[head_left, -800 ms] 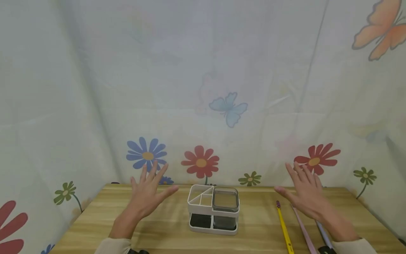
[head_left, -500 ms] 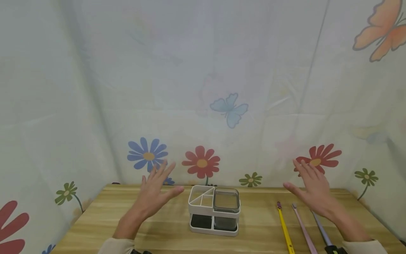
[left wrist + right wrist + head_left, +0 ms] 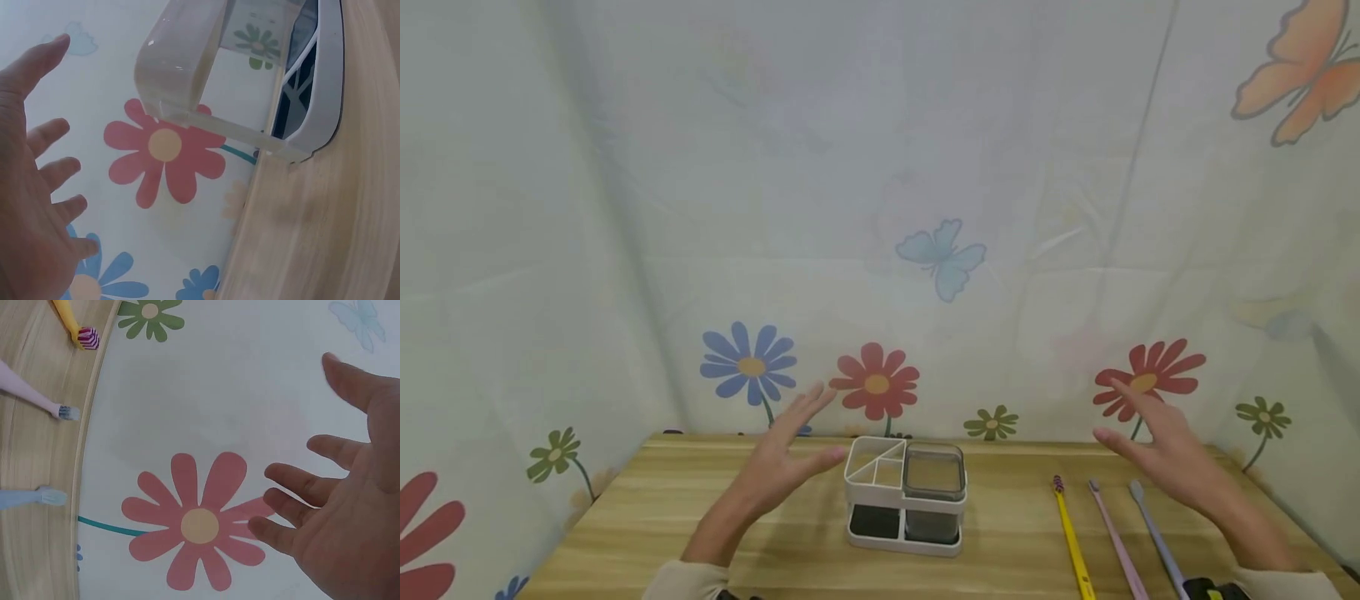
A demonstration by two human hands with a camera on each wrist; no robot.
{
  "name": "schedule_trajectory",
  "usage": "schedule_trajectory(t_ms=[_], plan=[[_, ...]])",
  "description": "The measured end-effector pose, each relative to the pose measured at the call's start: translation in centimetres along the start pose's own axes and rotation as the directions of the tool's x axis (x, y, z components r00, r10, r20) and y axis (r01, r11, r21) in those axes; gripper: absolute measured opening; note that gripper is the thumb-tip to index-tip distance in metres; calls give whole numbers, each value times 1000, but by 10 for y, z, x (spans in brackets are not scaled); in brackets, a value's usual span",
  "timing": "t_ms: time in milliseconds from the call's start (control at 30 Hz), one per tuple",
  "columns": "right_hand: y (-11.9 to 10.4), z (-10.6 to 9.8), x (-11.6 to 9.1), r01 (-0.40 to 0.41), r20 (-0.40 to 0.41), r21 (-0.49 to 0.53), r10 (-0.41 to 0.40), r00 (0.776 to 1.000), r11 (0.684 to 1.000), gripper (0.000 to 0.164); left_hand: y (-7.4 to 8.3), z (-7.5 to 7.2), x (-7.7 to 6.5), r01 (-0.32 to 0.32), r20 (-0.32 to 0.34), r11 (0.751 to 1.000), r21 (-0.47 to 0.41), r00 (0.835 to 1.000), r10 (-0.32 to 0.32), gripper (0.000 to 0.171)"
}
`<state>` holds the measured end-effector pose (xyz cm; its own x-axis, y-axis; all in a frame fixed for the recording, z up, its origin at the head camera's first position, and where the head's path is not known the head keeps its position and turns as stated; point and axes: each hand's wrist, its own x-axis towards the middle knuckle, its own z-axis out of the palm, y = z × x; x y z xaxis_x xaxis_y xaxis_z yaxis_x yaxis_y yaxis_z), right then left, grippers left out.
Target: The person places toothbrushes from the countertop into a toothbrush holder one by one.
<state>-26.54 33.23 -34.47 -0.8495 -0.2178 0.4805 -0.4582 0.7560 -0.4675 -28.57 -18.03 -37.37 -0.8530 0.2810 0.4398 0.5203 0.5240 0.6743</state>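
Observation:
My left hand hovers over the table, fingers spread and holding nothing, just left of a white toothbrush holder. That holder has divided slots at its upper left and a clear grey cup in its right side; the left wrist view shows its white frame from the side. My right hand is raised at the right, fingers extended, touching nothing. Below and left of it lie a yellow toothbrush, a pink toothbrush and a blue-grey toothbrush, heads pointing away from me.
The wooden table ends at the back against a hanging white cloth printed with flowers and butterflies. More of this cloth closes in both sides. Bare wood lies between the holder and the yellow toothbrush.
My left hand has shifted right, closer to the holder. My right hand has also moved right, uncovering the heads of the pink and blue-grey toothbrushes. The objects on the table stay put.

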Motion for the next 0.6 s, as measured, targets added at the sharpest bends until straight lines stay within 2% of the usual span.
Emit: schedule_trajectory(t_ms=[167, 300, 433, 600], plan=[[6, -9, -4, -81, 54, -25, 82, 995, 996, 79, 1, 4, -1, 29, 13, 997, -78, 1000, -28, 77], [10, -13, -8, -127, 84, -57, 132, 988, 990, 78, 1, 6, -1, 42, 24, 994, -102, 999, -40, 73], [17, -17, -11, -160, 102, -88, 169, 980, 983, 76, 2, 9, -1, 42, 42, 990, -131, 998, -37, 69], [27, -17, -18, -174, 106, -68, 181, 978, 982, 66, 3, 16, -2, 58, 84, 980, -191, 996, -42, 65]])
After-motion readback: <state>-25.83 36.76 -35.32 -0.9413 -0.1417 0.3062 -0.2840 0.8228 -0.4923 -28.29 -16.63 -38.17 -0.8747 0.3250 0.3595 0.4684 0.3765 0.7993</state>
